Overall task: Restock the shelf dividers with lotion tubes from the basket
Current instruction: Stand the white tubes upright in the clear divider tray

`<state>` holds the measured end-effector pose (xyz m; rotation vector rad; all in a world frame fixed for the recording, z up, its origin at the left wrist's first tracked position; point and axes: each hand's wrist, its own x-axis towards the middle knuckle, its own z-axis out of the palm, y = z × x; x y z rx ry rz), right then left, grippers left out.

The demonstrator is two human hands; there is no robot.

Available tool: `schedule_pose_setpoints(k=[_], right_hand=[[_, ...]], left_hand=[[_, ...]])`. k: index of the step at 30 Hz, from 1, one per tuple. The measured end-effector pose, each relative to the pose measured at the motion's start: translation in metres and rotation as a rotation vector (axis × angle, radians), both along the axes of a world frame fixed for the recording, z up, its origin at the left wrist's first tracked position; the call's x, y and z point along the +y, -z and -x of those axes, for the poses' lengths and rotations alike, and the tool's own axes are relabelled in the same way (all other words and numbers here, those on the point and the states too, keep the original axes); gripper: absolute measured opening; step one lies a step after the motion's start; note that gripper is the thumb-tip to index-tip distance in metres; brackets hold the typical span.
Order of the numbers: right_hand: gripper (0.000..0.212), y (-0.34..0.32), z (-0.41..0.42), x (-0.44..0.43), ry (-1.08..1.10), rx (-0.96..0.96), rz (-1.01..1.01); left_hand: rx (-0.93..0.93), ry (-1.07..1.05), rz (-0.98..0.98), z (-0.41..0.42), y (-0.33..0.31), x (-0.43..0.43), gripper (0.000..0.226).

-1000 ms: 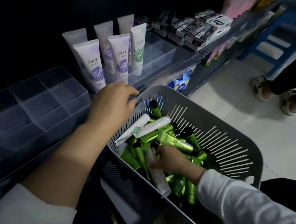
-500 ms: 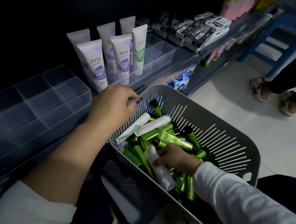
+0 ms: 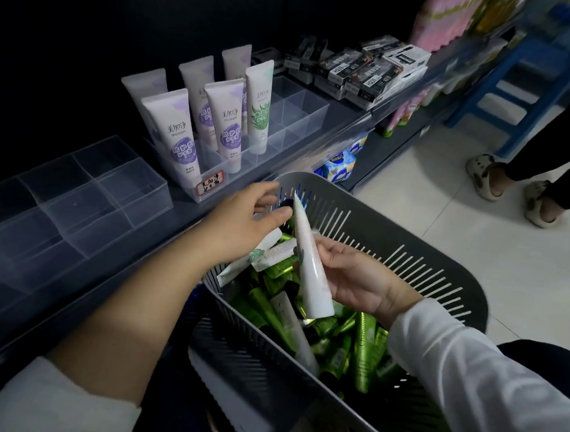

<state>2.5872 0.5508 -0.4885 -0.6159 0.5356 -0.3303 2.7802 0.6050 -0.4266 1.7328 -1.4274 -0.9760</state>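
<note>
Lifted from the heap since a second ago, the white lotion tube now tilts above the basket, its middle gripped by the right hand. The left hand has let go of the rim and hovers with fingers spread, just beside the tube's crimped tip. Green tubes lie below. The basket's far rim lies between them and the clear shelf dividers, where purple-labelled tubes stand.
</note>
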Motion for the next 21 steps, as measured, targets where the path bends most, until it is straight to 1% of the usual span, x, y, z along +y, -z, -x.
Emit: schedule_pose_setpoints(k=[1,3,5,7,9,10,11,13,14,15,17,21], right_hand=[[0.055,-0.003,-0.003,0.000,-0.006,-0.051,-0.029],[0.055,-0.007,-0.008,0.002,-0.023,-0.119,-0.064],[0.051,-0.011,-0.012,0.004,-0.055,-0.167,-0.072],[0.047,-0.016,-0.014,0.004,-0.116,-0.205,-0.053],[0.046,-0.021,-0.016,0.002,-0.146,-0.191,-0.021],[0.048,-0.023,-0.017,0.000,-0.143,-0.152,-0.006],[0.053,-0.025,-0.017,-0.002,-0.134,-0.105,0.014],[0.066,-0.032,-0.017,-0.008,-0.131,-0.006,0.109],[0.068,-0.035,-0.018,-0.010,-0.135,0.032,0.174],[0.065,-0.038,-0.019,-0.013,-0.133,0.061,0.238],[0.053,-0.046,-0.020,-0.020,-0.095,0.125,0.339],[0.019,-0.062,-0.023,-0.040,0.045,0.274,0.611]], left_hand=[[0.111,-0.003,-0.023,0.003,-0.003,0.000,0.055],[0.341,-0.044,-0.061,0.008,-0.007,0.001,0.055],[0.490,-0.100,-0.078,0.011,-0.009,0.001,0.053],[0.612,-0.132,-0.053,0.014,-0.011,0.002,0.044],[0.711,-0.176,0.027,0.017,-0.013,0.003,0.027],[0.705,-0.217,0.071,0.018,-0.013,0.004,0.020],[0.645,-0.268,0.116,0.019,-0.013,0.004,0.016],[0.446,-0.370,0.200,0.021,-0.008,0.002,0.015],[0.360,-0.416,0.228,0.022,-0.005,0.001,0.015],[0.298,-0.454,0.251,0.024,-0.003,-0.001,0.017],[0.224,-0.500,0.289,0.028,-0.003,-0.008,0.019],[0.120,-0.485,0.302,0.035,-0.012,-0.030,0.022]])
